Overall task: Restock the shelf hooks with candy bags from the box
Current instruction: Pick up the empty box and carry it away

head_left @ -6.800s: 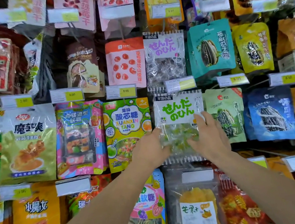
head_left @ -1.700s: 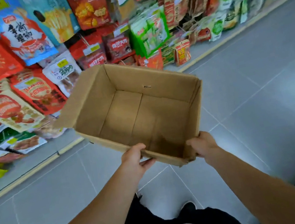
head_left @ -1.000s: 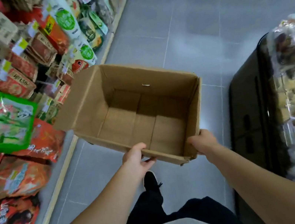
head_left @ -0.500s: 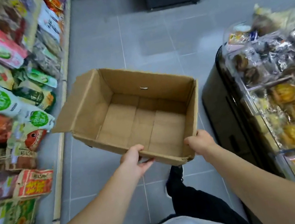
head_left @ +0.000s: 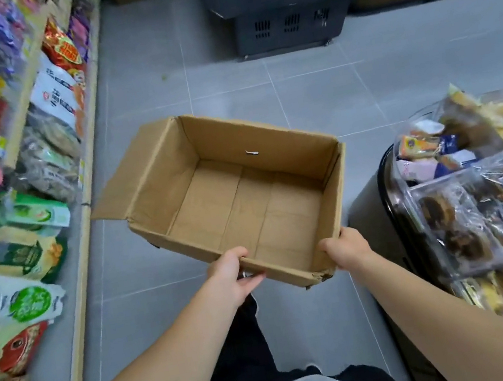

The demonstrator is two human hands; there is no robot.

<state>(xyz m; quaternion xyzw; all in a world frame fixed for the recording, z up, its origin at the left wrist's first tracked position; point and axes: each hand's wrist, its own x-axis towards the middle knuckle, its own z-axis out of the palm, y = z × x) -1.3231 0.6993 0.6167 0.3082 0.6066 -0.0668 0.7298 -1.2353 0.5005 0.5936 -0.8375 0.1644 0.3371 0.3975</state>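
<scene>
I carry an open brown cardboard box [head_left: 270, 154] in front of me above the grey tile floor. Its inside is bare, with no candy bags in it. My left hand [head_left: 232, 273] grips the near wall of the box at its left part, thumb over the rim. My right hand [head_left: 348, 249] grips the near right corner. One flap hangs out on the box's left side. The snack shelf [head_left: 51, 177] with its bags runs along my left.
A dark display bin [head_left: 391, 200] filled with wrapped pastries and snacks stands on my right. A black cabinet [head_left: 281, 19] stands at the far end of the aisle. Grey floor tiles [head_left: 223, 72] stretch ahead between shelf and bin.
Earlier both hands were at a candy bag on a shelf hook. Since then I hold the empty box and have turned right; the shelf has swung to my left and the pastry bin has come into view.
</scene>
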